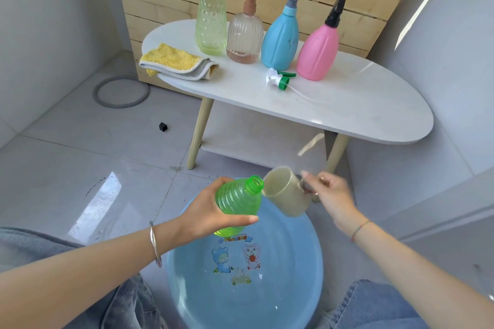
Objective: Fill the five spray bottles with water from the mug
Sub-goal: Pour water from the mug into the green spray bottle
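table (374, 104) right end free | left blocked: bottle row (280, 35), cloth (176, 61) | spray head (279, 80) mid-front

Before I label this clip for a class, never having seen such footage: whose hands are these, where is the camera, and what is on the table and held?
No machine: a person wears a wide-angle camera on the head, looking down at their own hands. The left hand grips an uncapped green bottle, tilted, above a blue basin. The right hand holds a beige mug by its handle, rim at the bottle's mouth. On the white table stand four capped spray bottles, light green, clear, blue and pink, beside a folded yellow cloth and a loose spray head.
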Demonstrator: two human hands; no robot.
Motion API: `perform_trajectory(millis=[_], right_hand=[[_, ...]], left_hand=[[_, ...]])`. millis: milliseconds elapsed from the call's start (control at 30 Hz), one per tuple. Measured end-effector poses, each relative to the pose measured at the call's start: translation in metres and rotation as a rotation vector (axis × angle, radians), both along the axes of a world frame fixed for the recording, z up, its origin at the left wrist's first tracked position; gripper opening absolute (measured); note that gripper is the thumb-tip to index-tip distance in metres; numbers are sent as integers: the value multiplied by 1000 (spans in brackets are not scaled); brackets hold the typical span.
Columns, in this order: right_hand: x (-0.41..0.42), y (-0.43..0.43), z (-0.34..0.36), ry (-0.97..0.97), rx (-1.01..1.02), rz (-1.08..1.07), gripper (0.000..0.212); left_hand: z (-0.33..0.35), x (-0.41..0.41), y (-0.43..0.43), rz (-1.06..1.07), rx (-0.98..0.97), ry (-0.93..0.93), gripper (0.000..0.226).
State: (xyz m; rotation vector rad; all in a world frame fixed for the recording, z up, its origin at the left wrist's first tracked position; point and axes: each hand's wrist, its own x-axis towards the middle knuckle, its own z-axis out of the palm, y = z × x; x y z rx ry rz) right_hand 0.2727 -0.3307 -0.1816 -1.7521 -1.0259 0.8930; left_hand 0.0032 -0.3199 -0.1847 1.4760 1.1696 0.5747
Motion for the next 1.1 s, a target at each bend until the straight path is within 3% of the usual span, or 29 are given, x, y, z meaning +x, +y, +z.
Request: perform_trajectory(millis=[133, 233, 367, 567, 833, 1100], right_hand=[[-11, -20, -79, -239, -304, 173, 46], [-19, -35, -124, -386, -359, 204, 53], [-28, -56, -156, -447, -421, 187, 54], [-39, -65, -171, -404, -418, 153, 54], [-47, -67, -181, -409, -451, 201, 53], [-42, -61, -159, -79, -419, 21, 51]], left_hand=[[0, -1, 0, 8, 11, 7, 66], [0, -2, 0, 20, 10, -1, 65], [-1, -3, 1, 37, 15, 2, 64], [-6, -7, 5, 49, 8, 7, 74], [-5, -5, 4, 39, 10, 28, 68], [1, -5, 5, 50, -3, -6, 70]])
